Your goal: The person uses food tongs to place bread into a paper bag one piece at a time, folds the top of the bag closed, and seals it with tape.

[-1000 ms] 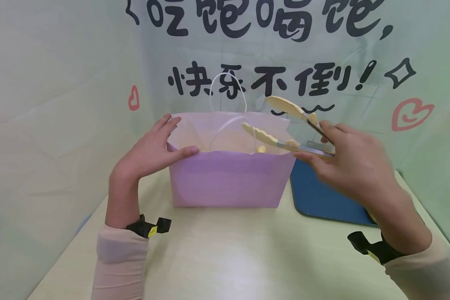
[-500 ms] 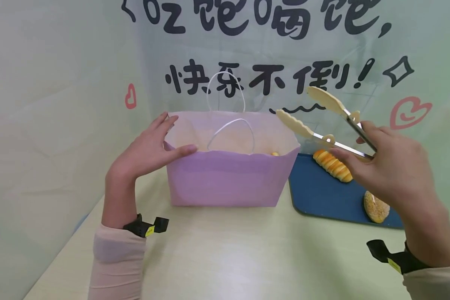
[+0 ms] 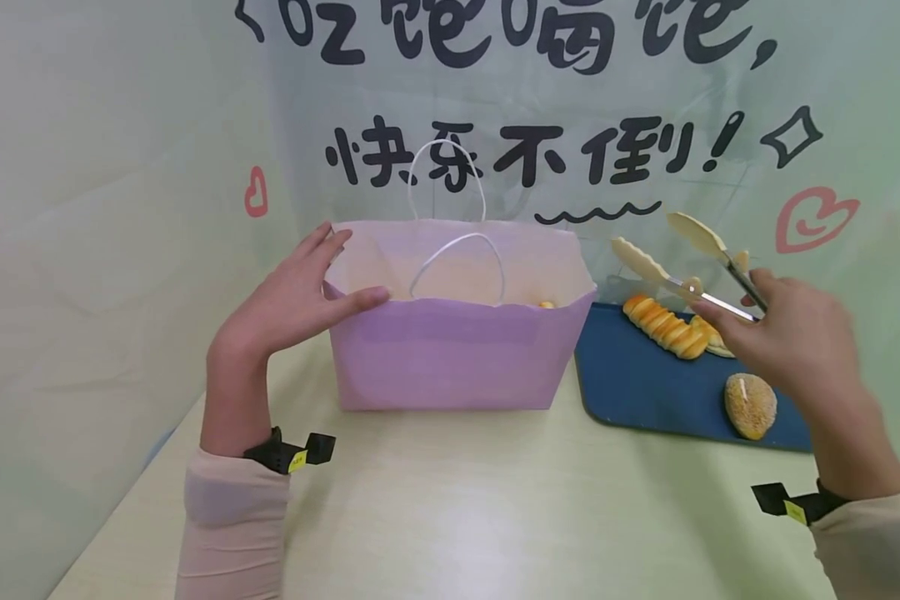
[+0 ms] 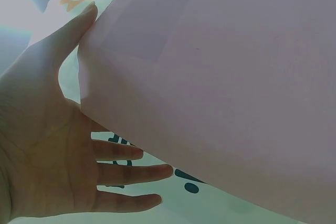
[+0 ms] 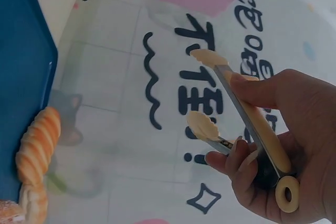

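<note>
A purple paper bag (image 3: 450, 358) stands upright on the table, its mouth spread and its white cord handles raised. My left hand (image 3: 288, 300) rests on the bag's left side, the thumb along the front rim and the other fingers straight at the left edge. In the left wrist view those fingers are spread. My right hand (image 3: 806, 346) grips metal tongs (image 3: 641, 260) with cream tips. The tongs are spread apart, nothing between them, above the back of the blue tray (image 3: 645, 408). A small piece of something yellow (image 3: 546, 305) shows inside the bag's right end.
On the tray lie a long ridged bread roll (image 3: 663, 325), another pastry (image 3: 712, 335) partly behind it, and a round seeded bun (image 3: 750, 406). The tray is right of the bag. A printed backdrop (image 3: 435, 92) rises behind the table.
The tongs have moved right, from over the bag's mouth to above the tray, uncovering the breads. The left hand stays on the bag; the view has shifted slightly.
</note>
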Action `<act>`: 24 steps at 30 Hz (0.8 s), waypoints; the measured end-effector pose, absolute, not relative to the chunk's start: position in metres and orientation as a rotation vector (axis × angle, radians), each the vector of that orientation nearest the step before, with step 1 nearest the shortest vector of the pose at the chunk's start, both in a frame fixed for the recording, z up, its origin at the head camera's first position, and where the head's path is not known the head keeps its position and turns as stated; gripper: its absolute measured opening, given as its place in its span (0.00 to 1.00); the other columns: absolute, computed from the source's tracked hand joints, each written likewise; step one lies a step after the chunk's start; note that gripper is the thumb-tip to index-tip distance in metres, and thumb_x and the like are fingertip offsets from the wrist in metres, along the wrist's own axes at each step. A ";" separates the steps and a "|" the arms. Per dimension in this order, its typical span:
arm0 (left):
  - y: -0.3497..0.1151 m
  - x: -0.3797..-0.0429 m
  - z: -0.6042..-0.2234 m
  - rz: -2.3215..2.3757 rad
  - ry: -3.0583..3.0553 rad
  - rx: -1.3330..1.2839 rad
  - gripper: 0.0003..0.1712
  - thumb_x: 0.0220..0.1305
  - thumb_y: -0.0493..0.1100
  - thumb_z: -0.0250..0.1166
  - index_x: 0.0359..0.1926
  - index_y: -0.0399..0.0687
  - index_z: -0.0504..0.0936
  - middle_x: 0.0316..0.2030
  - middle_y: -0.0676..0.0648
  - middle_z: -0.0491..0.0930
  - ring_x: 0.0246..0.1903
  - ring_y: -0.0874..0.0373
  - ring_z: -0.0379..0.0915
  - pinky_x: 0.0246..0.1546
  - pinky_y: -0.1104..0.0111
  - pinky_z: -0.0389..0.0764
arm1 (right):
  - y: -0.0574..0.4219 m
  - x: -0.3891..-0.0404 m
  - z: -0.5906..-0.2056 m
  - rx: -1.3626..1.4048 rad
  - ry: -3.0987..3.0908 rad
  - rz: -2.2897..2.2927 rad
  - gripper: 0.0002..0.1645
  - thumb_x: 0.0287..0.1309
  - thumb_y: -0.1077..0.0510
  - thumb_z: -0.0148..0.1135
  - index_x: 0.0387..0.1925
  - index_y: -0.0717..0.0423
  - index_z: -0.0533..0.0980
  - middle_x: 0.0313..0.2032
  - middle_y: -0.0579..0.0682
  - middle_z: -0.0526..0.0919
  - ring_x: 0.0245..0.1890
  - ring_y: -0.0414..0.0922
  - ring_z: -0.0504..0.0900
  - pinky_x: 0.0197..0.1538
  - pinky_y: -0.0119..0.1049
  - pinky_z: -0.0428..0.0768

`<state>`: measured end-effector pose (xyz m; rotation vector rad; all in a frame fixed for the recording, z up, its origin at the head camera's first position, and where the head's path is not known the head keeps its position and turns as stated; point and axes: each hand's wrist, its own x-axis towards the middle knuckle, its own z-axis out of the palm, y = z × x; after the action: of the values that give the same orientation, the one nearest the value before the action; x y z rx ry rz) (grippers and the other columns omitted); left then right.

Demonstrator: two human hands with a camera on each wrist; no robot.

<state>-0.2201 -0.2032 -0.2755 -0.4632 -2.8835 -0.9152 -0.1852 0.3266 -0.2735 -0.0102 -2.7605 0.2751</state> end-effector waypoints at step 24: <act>-0.205 -0.222 -0.276 -0.924 -2.884 -0.464 0.64 0.64 0.80 0.61 0.86 0.52 0.48 0.85 0.45 0.36 0.83 0.41 0.39 0.75 0.34 0.53 | 0.382 -0.247 -0.343 -0.120 -3.041 0.198 0.52 0.60 0.15 0.55 0.33 0.65 0.74 0.24 0.59 0.76 0.26 0.59 0.78 0.22 0.46 0.72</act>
<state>-0.2222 -0.2051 -0.2762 -0.4641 -2.8839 -0.9236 -0.2471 0.3823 -0.3435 -0.1202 -3.0411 0.1977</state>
